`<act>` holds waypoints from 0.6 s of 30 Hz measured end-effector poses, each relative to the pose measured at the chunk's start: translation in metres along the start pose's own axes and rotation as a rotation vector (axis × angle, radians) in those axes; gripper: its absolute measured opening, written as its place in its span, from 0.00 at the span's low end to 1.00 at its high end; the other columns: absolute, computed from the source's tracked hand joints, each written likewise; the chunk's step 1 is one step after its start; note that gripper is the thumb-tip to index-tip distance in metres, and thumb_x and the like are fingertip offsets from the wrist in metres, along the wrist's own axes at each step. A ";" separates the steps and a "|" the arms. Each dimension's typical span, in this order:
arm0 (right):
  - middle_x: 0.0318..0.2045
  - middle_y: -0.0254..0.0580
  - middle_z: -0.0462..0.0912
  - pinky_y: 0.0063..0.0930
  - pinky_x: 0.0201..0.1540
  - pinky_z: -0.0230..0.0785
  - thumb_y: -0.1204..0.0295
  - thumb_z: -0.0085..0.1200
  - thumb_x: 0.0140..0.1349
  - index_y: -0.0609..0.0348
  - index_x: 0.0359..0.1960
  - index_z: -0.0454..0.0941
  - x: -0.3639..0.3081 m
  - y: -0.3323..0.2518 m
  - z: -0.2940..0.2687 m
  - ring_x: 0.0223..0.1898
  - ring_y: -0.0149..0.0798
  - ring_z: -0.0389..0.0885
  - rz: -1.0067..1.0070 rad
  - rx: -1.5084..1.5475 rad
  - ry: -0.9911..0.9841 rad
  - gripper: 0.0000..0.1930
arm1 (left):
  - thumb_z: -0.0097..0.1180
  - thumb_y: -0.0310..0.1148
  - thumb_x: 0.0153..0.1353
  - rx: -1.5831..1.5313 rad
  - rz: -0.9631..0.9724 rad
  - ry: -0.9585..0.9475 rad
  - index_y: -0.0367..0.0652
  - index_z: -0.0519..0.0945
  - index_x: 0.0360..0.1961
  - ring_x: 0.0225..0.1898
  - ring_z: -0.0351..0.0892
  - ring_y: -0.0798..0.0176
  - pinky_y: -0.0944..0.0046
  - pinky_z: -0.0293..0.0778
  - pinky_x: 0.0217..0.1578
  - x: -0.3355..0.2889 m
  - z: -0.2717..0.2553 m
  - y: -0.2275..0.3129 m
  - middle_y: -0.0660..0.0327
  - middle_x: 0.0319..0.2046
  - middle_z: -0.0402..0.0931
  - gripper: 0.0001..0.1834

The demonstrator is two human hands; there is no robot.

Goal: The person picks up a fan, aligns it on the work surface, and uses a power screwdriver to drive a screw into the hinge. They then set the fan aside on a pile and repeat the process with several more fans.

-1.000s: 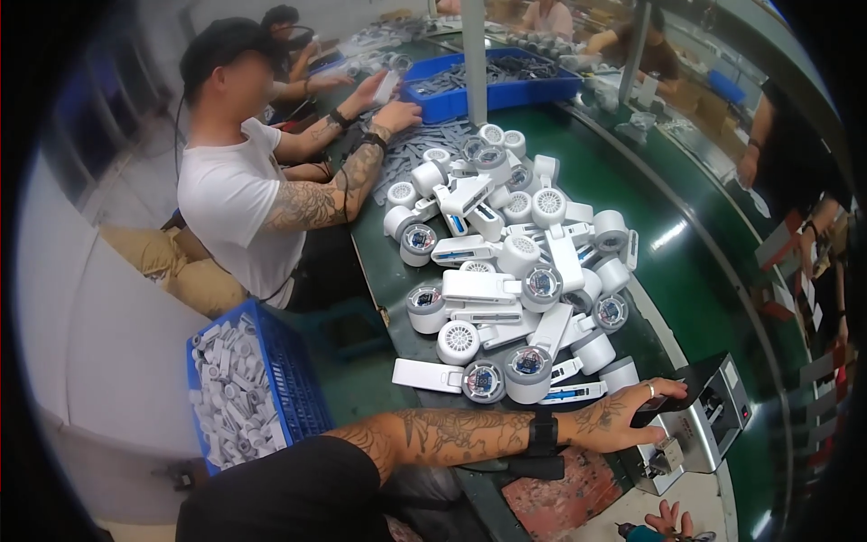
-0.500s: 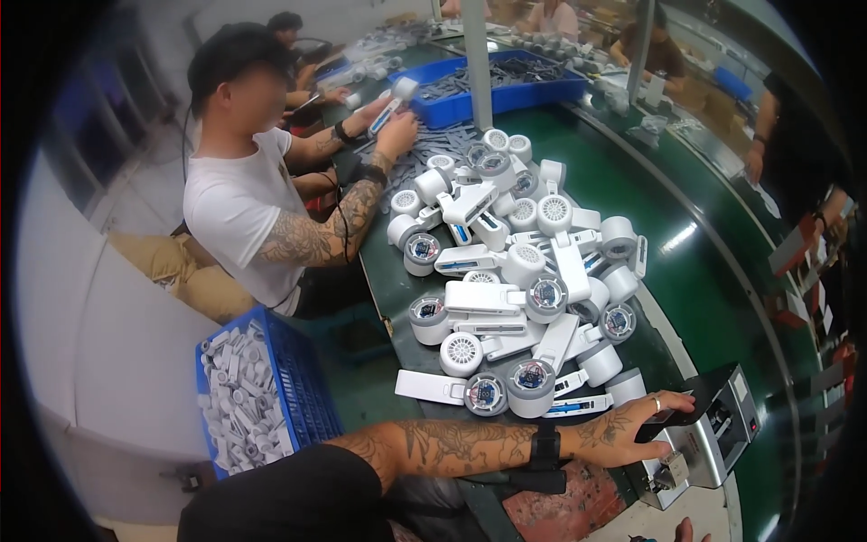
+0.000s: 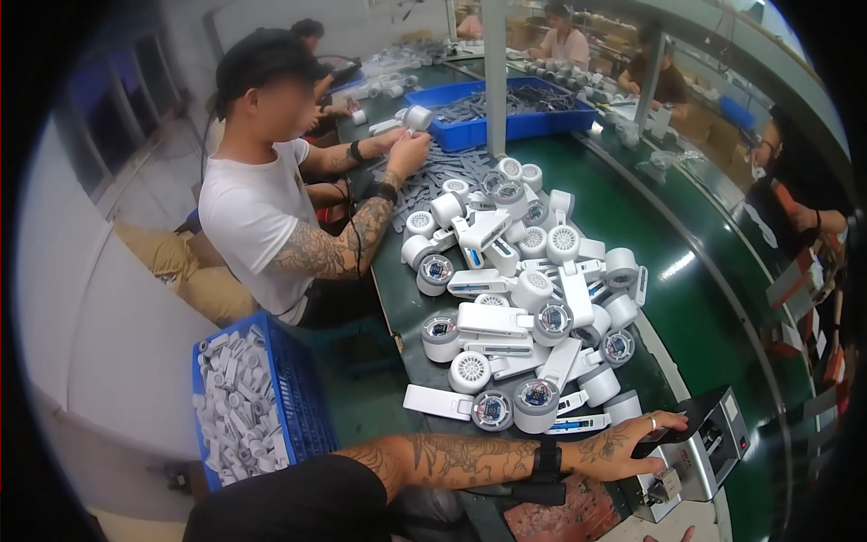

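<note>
My left hand (image 3: 614,449) reaches across from the lower left, with a ring and a black wrist strap on it. Its fingers and thumb span the dark top of a small silver-and-black bench machine (image 3: 700,456), gripping it. Only some fingertips of my right hand (image 3: 673,536) show at the bottom edge, below the machine; whatever they hold is out of sight. Beside my left hand lies a heap of white handheld fans (image 3: 488,318), several with round heads open on circuit boards and blue parts in their handles.
A blue crate (image 3: 307,406) of white parts stands left of the bench. Across from it, a co-worker (image 3: 262,190) handles a white fan (image 3: 417,118). Farther back are a blue tray (image 3: 461,135) of grey strips and a metal post (image 3: 495,81). A green conveyor (image 3: 677,262) runs along the right.
The view has shifted slightly, so the bench things sit lower and farther right. My left hand stays on the machine. The co-worker's hands have turned the fan.
</note>
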State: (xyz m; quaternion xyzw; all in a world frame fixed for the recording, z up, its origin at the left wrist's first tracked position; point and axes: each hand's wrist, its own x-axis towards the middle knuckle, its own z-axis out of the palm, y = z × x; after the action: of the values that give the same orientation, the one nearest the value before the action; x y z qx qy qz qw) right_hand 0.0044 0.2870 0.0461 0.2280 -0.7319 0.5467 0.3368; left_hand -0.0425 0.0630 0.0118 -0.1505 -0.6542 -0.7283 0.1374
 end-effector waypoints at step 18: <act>0.42 0.74 0.81 0.31 0.20 0.77 0.46 0.47 0.75 0.83 0.61 0.61 -0.007 0.019 -0.011 0.24 0.49 0.81 -0.002 0.117 0.003 0.40 | 0.62 0.34 0.67 0.024 0.020 0.005 0.42 0.65 0.70 0.71 0.64 0.54 0.55 0.62 0.70 0.000 0.000 -0.001 0.52 0.72 0.61 0.32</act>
State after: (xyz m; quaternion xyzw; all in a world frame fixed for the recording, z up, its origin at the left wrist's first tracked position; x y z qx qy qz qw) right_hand -0.0013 0.3032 0.0309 0.2471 -0.6979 0.5888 0.3243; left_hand -0.0427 0.0635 0.0112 -0.1537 -0.6610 -0.7194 0.1481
